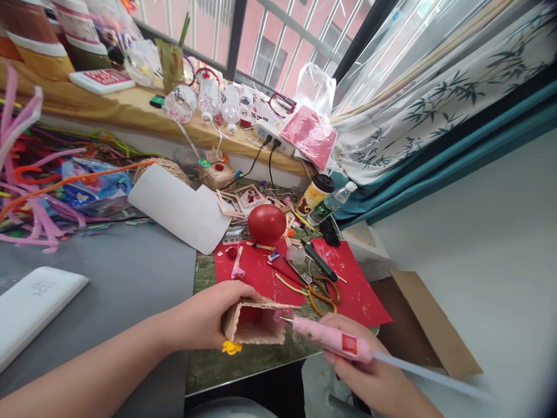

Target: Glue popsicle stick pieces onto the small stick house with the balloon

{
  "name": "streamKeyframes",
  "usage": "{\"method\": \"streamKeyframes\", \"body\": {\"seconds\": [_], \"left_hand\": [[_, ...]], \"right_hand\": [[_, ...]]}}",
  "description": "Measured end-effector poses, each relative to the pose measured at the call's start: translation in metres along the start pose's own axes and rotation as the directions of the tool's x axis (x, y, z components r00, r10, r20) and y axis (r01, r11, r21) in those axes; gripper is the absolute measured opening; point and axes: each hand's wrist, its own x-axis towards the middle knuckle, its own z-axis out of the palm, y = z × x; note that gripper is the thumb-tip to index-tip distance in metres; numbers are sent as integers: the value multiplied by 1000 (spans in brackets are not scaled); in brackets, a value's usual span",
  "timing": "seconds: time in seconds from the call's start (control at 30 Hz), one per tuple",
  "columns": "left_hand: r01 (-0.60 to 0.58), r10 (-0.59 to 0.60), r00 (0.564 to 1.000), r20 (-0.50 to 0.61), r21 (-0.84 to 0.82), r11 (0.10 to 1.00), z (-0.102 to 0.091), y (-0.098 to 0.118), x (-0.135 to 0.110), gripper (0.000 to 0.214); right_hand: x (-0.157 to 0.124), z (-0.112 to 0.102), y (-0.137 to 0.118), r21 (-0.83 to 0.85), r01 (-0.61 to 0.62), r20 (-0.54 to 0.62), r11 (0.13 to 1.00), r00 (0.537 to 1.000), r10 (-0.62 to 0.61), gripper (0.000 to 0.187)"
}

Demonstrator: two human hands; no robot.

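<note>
"Where's the small, pale box of wooden craft sticks (262, 337)?"

"On the near side of the round, glossy red balloon (267, 223), open end showing."

"And the fingers?"

"The left hand (230, 307) pinches the box, thumb on top; its other fingers are mostly hidden. The right hand (361, 366) has its fingers curled around a slim pink glue gun (322, 335), nozzle right by a fuzzy pink flower (282, 314). Whether they touch, I can't tell."

"Anything else?"

"Brown-handled metal scissors (324, 293), right of the balloon and nearer."
</note>
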Motion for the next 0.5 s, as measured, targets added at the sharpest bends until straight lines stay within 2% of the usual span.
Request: {"method": "streamKeyframes", "body": {"seconds": [0.13,0.3,0.5], "left_hand": [[-86,86,996,-10,14,996,-1,3,0,65],[-129,130,991,-22,39,991,-1,3,0,61],[-187,194,979,-53,118,975,0,9,1,60]], "right_hand": [[6,10,-16,-123,-11,-5,992,1000,10,9],[6,14,-20,-160,-15,-28,987,1000,10,9],[3,20,-38,-220,-28,-86,975,996,9,7]]}}
